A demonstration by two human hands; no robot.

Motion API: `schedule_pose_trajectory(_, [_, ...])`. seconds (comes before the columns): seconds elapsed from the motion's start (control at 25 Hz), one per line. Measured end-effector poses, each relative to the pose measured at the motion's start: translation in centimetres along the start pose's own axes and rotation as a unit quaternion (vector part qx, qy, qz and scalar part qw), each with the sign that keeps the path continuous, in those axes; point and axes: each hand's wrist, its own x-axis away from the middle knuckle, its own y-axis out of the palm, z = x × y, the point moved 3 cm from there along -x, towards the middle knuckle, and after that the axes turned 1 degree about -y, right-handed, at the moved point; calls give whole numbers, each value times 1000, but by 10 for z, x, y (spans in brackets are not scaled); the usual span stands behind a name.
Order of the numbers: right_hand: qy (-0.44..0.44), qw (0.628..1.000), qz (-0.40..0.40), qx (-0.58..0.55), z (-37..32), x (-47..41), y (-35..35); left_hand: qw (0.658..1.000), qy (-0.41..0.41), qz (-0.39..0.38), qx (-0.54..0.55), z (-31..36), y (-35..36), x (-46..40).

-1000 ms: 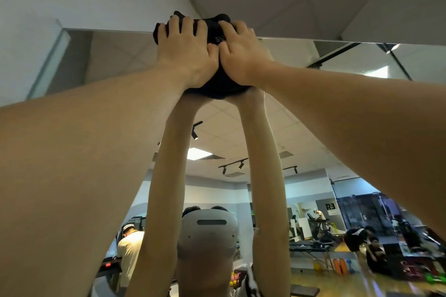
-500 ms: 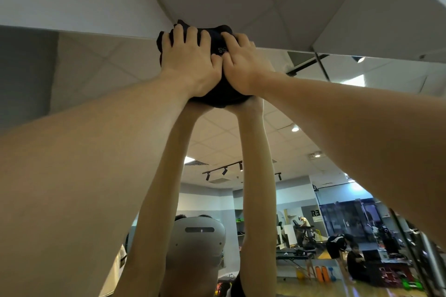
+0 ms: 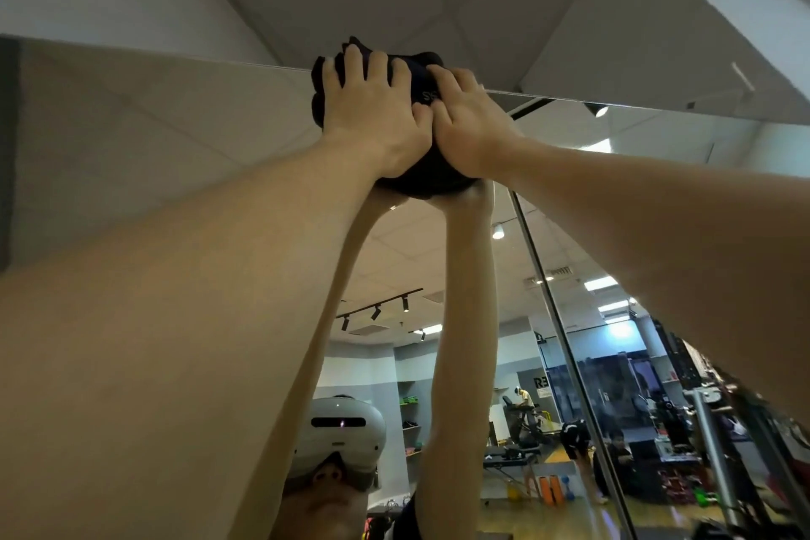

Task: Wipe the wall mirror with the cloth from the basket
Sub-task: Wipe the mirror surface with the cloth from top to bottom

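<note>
Shifted right along mirror (image 3: 175, 171) top: left hand (image 3: 377, 118), right hand (image 3: 471, 132) flat, pressing cloth (image 3: 420, 171).

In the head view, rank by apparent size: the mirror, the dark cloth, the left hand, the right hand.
1. Mirror, by far the largest.
2-4. Unsure: left hand, right hand and cloth look alike in size, and the hands cover most of the cloth.

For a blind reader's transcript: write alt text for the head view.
Both hands, left hand and right hand, press a dark cloth flat against the top edge of a wall mirror, arms stretched overhead. The mirror reflects the arms, a white headset and a gym room behind.
</note>
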Motion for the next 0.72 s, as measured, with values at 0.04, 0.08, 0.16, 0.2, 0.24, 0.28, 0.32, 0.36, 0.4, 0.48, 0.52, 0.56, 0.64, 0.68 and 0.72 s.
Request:
schedule_pose_trajectory(0.04, [3, 1000, 0, -1, 9, 2, -3, 1000, 6, -3, 5, 10, 1, -1])
schedule_pose_trajectory(0.08, [6, 1000, -1, 2, 18, 5, -6, 1000, 12, -5, 12, 18, 2, -2])
schedule_pose_trajectory(0.16, [15, 1000, -5, 11, 31, 8, -10, 999, 24, -4, 27, 30, 5, -5])
schedule_pose_trajectory(0.2, [21, 1000, -6, 12, 34, 9, -12, 999, 28, -4, 34, 33, 6, -6])
schedule_pose_trajectory(0.24, [24, 1000, -5, 12, 37, 9, -13, 999, 30, -3, 38, 34, 7, -7])
schedule_pose_trajectory(0.28, [25, 1000, -6, 13, 37, 9, -12, 999, 29, -2, 41, 33, 8, -8])
schedule_pose_trajectory(0.32, [25, 1000, -6, 13, 37, 8, -11, 999, 29, 1, 43, 32, 8, -8])
schedule_pose_trajectory(0.36, [26, 1000, -5, 11, 35, 9, -11, 999, 30, 3, 45, 30, 9, -8])
schedule_pose_trajectory(0.4, [29, 1000, -3, 6, 34, 10, -12, 998, 34, 4, 47, 29, 9, -6])
schedule_pose_trajectory(0.48, [33, 999, -2, 3, 32, 15, -12, 998, 38, 5, 52, 29, 9, -1])
schedule_pose_trajectory(0.52, [34, 999, -3, 5, 31, 19, -12, 998, 39, 5, 52, 30, 10, 2])
schedule_pose_trajectory(0.56, [37, 999, -5, 4, 31, 24, -12, 998, 39, 6, 52, 31, 10, 6])
schedule_pose_trajectory(0.64, [44, 999, -1, -2, 30, 37, -12, 998, 38, 8, 47, 36, 9, 17])
schedule_pose_trajectory(0.68, [46, 999, 1, 0, 31, 46, -11, 998, 37, 9, 45, 39, 10, 24])
schedule_pose_trajectory(0.72, [47, 999, 3, 2, 31, 54, -11, 998, 36, 12, 42, 42, 10, 32])
